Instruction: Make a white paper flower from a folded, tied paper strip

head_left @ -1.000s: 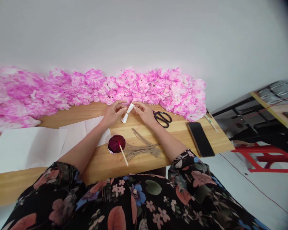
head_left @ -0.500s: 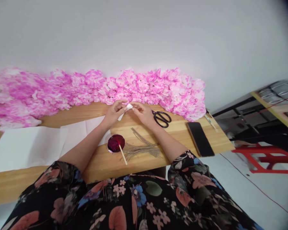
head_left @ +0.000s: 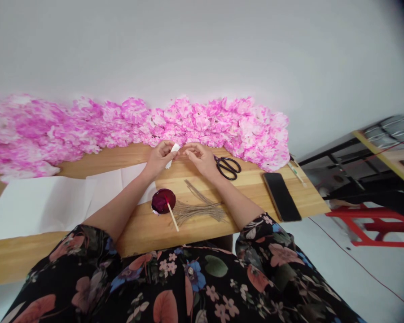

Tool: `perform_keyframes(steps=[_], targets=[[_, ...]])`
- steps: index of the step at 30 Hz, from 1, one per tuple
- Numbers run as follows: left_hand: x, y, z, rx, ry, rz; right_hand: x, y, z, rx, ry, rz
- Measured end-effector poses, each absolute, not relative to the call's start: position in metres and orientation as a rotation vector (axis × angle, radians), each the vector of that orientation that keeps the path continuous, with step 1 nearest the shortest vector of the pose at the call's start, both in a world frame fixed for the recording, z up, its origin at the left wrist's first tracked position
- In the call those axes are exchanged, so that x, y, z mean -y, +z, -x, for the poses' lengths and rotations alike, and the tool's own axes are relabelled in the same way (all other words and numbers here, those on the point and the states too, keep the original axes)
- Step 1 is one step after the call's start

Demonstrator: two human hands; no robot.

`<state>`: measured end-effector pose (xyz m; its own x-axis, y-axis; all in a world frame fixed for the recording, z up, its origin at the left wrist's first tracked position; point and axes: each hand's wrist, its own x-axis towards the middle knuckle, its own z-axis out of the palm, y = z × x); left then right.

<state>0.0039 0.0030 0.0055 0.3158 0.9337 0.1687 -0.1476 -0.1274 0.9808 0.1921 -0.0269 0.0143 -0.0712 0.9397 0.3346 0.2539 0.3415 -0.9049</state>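
My left hand pinches a small folded strip of white paper between thumb and fingers; the strip's lower end shows below the thumb. Just to the right of the strip is my right hand, its fingers loosely bent and thumb apart, with nothing visible in it. Whether its fingertips touch the paper is hard to make out. Black-handled scissors lie right beside that hand, their blades hidden behind it. Nearer me are a dish of dark red liquid with a wooden stick in it and a bundle of thin brown twigs.
A long heap of pink and white flowers lines the wall side of the wooden table. White paper sheets lie at left. A phone and a brush-like stick are near the right edge. A red stool stands beyond.
The white paper has moved slightly left with my left hand and stands more upright. My right fingers have come away from its right end.
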Motion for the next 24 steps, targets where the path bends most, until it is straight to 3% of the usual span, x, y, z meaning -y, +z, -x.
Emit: perform_keyframes(steps=[20, 24], targets=[[-0.0001, 0.0015, -0.0075, -0.822, 1.07, -1.589, 0.0301, 0.019, -0.1903, 1.648, 0.791, 1.184], [-0.0014, 0.0033, -0.0062, -0.896, 1.211, -1.674, 0.0288, 0.0178, -0.1907, 1.621, 0.8, 1.187]])
